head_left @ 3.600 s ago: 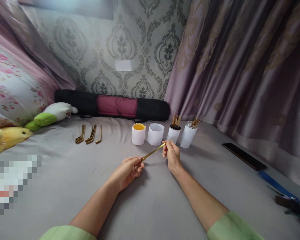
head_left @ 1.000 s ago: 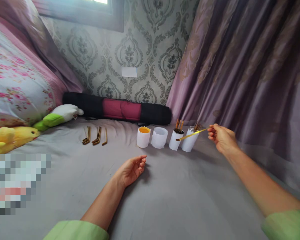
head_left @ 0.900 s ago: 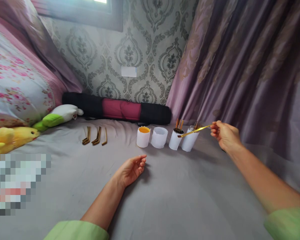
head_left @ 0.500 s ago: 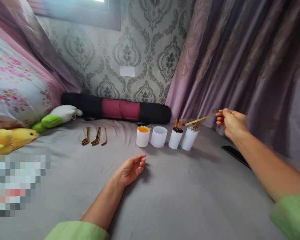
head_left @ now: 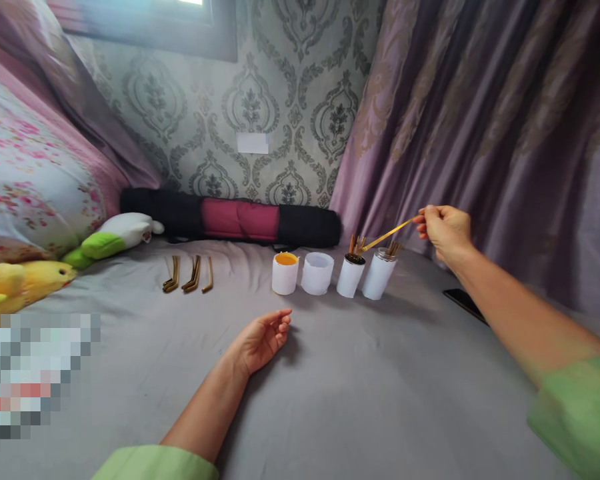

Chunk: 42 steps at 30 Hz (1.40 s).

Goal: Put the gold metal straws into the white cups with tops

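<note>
My right hand [head_left: 446,230] pinches one end of a thin gold straw [head_left: 390,233]. The straw slants down to the left, its lower tip near the mouth of a narrow white container [head_left: 351,279] with several sticks standing in it. Whether the tip touches the rim I cannot tell. Just right of it is another white container [head_left: 379,279], also holding several thin sticks. My left hand [head_left: 266,339] rests on the grey sheet, empty, fingers loosely curled and apart, in front of a white cup with an orange inside [head_left: 285,277] and a wider white cup [head_left: 317,277].
Several bent gold straws [head_left: 191,275] lie on the grey sheet [head_left: 360,387] at left. A black phone [head_left: 464,305] lies under my right forearm. Plush toys [head_left: 35,280] sit far left. A black and maroon roll [head_left: 240,220] lines the wall, with curtains [head_left: 480,133] at right.
My right hand has moved left and slightly up with the gold straw, which now slants more steeply toward the narrow container. My left hand has stayed in place.
</note>
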Tool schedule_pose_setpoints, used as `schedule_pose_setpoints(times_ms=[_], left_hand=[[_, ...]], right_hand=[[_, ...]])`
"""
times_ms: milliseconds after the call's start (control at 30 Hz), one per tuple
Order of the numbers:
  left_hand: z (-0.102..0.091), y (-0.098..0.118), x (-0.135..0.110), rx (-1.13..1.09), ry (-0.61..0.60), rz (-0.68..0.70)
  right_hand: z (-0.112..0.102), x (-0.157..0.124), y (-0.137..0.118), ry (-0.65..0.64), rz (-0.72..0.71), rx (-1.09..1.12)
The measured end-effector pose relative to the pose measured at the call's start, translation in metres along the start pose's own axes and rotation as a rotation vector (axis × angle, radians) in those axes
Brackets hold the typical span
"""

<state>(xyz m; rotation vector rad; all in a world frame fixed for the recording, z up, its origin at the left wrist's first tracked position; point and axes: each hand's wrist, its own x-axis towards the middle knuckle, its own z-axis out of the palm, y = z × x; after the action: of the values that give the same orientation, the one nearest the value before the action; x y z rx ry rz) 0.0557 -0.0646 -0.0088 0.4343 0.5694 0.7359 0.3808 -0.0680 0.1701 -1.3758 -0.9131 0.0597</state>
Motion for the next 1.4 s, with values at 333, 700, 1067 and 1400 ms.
schedule_pose_setpoints(times_ms=[333,700,1067,1400], left_hand=[[0.001,0.0,0.0,0.005,0.002,0.003],[0.0,0.0,0.0,0.006,-0.006,0.0],[0.0,0.0,0.0,0.014,-0.004,0.003],[0.0,0.0,0.0,0.017,0.0,0.006]], right_hand=[[0.016,0.006,0.007,-0.083,-0.074,-0.111],[0.034,0.009,0.017,-0.252,-0.11,-0.231],[0.051,0.011,0.029,-0.399,-0.102,-0.293],[0.064,0.01,0.042,-0.488,-0.11,-0.344]])
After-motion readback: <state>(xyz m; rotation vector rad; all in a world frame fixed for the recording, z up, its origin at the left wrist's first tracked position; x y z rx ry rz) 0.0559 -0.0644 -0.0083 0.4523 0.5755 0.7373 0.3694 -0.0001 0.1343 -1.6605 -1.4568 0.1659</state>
